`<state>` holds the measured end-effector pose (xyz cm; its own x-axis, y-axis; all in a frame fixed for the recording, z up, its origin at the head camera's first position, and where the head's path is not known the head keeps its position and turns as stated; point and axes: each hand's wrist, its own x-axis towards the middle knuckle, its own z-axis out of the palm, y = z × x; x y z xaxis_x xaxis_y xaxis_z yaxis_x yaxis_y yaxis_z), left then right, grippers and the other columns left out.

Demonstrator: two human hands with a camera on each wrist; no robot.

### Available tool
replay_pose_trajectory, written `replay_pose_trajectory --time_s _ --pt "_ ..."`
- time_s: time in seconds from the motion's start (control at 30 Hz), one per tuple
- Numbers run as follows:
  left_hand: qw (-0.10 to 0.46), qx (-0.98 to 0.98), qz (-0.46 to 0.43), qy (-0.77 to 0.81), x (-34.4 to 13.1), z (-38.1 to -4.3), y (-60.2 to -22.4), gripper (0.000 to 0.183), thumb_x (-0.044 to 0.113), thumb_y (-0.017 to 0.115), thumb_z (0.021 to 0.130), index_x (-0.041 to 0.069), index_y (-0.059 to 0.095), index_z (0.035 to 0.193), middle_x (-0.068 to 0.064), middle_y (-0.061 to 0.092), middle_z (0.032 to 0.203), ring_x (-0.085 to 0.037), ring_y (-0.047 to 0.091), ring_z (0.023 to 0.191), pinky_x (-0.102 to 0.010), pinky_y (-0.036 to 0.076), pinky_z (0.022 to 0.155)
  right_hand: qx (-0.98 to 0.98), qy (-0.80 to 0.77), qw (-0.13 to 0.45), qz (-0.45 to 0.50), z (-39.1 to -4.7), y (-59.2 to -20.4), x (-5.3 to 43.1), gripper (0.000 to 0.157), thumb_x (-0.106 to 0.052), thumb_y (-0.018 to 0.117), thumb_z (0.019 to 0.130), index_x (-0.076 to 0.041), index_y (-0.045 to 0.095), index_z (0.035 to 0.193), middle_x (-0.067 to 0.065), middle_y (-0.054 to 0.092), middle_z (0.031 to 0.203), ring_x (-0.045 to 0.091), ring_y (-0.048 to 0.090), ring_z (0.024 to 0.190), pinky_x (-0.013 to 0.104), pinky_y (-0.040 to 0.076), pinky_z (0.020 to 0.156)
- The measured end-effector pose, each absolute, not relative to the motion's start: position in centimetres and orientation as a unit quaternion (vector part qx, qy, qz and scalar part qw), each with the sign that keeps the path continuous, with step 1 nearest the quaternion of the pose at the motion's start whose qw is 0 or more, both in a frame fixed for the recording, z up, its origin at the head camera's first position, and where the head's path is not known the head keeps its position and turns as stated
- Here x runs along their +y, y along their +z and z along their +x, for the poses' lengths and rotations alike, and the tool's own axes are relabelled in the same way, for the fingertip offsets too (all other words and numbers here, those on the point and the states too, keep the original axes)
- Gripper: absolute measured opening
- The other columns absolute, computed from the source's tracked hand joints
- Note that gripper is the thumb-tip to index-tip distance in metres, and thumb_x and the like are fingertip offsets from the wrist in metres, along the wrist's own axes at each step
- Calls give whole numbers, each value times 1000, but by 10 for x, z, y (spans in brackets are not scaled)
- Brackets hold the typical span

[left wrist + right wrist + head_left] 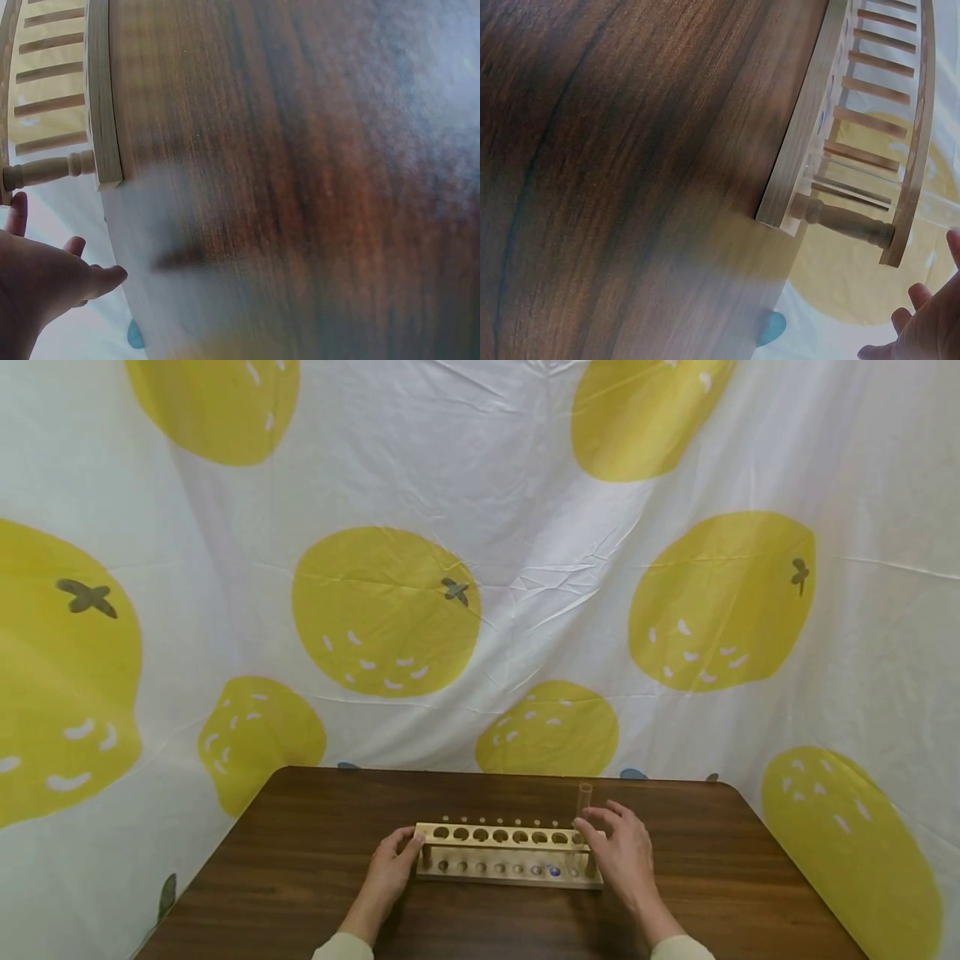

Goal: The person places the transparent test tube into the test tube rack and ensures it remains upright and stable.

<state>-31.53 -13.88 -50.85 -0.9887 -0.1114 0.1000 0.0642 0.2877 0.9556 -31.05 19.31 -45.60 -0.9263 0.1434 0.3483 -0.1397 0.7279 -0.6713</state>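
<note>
A pale wooden test tube rack (510, 882) stands on the dark table, with a row of holes in its top rail. One clear glass test tube (585, 795) stands upright through the hole at the right end. My right hand (628, 857) pinches this tube between thumb and index finger just above the rail; its other fingers (901, 319) are spread apart. At the left end, my left hand (391, 867) touches the corner of the top rail (6, 112) with its thumb, the other fingers loosely extended. The tube's lower part shows through the rack in the right wrist view.
The brown wood table (300, 860) extends around the rack on all sides. Short pegs (500, 821) line the rack's back. A blue spot (554, 871) shows at the base near the right end. Behind hangs a white cloth (525, 610) with yellow fruit prints.
</note>
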Motion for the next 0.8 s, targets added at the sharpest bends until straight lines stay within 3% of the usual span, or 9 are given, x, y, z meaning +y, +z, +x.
replay_pose_trajectory --time_s 0.23,0.4,0.63,0.8 --pt "80 -803 26 -591 -138 -315 -504 40 35 53 92 3 57 115 -22 44 129 -39 34 124 -56 26 98 -911 362 199 2 -312 -456 193 43 -49 59 83 -13 66 106 16 43 133 39 35 122 55 24 97" --pt "82 -813 30 -576 -139 -314 -501 39 34 53 91 3 58 114 -24 43 128 -40 34 123 -57 27 97 -913 354 201 6 -313 -456 196 46 -51 58 83 -12 66 108 17 44 132 39 36 121 56 25 97" --pt "117 -849 15 -516 -147 -317 -495 41 38 48 93 3 63 109 -20 53 121 -38 42 117 -52 34 95 -907 354 228 16 -310 -456 207 41 -44 55 88 -10 65 108 19 46 129 40 38 119 56 26 95" --pt "112 -872 6 -476 -160 -321 -489 52 48 43 93 4 60 114 -19 48 127 -41 29 124 -56 27 97 -911 340 231 12 -310 -457 225 41 -42 50 91 -9 64 110 20 45 130 42 36 119 58 23 95"
